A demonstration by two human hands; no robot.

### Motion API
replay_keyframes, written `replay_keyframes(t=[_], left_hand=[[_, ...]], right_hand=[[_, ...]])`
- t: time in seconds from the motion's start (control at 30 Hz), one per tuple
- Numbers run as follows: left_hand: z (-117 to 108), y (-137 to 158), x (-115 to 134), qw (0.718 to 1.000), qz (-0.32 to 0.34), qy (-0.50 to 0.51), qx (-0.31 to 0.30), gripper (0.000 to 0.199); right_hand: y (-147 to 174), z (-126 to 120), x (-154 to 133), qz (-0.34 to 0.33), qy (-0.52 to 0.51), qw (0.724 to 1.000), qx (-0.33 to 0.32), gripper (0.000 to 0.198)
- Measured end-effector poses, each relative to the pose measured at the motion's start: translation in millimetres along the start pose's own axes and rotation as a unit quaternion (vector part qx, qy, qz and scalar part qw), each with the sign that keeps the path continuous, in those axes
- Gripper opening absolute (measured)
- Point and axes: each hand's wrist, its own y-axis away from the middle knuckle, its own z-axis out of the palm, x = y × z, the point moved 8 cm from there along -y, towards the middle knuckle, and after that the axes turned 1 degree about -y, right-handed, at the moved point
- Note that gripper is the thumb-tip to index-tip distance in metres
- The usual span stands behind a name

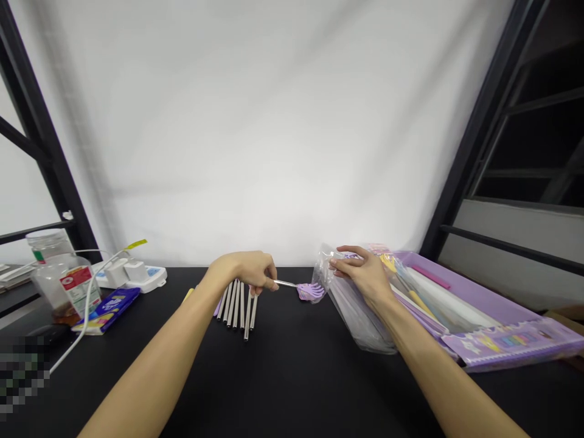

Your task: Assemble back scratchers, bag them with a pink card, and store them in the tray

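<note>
My left hand (260, 272) is closed on the thin metal rod of a back scratcher. The purple claw-shaped head of the back scratcher (311, 292) points right, close to the mouth of a clear plastic bag (321, 267). My right hand (362, 274) pinches the upper edge of that bag between thumb and fingers. More clear plastic sleeves (365, 325) lie beneath my right hand and forearm. Under and behind my left hand several metal rods (235, 307) lie side by side on the black table (292, 377), their far ends hidden by the hand.
A purple box (465, 292) at the right holds wrapped items, with a printed purple package (515, 344) at its front. On the left are a clear plastic jar (68, 280), a blue packet (114, 304), and a white power strip (152, 278) with cables. A white wall (274, 121) rises behind the table.
</note>
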Motion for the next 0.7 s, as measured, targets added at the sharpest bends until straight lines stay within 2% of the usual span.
replay_keyframes(t=[0.27,0.5,0.7], left_hand=[[-0.1,-2.1,-5.3,0.999,-0.025,-0.026,0.016,0.021],[-3.6,-2.7,-6.3,0.999,-0.023,-0.022,0.032,0.028],[-11.2,-4.0,-6.9,0.996,-0.034,-0.043,0.07,0.028]], right_hand=[[0.4,0.1,0.5,-0.024,-0.032,0.999,0.021,0.057],[-3.0,-8.7,8.2,-0.015,-0.07,0.996,0.057,0.06],[-5.2,-13.3,14.0,0.004,-0.113,0.99,0.089,0.063]])
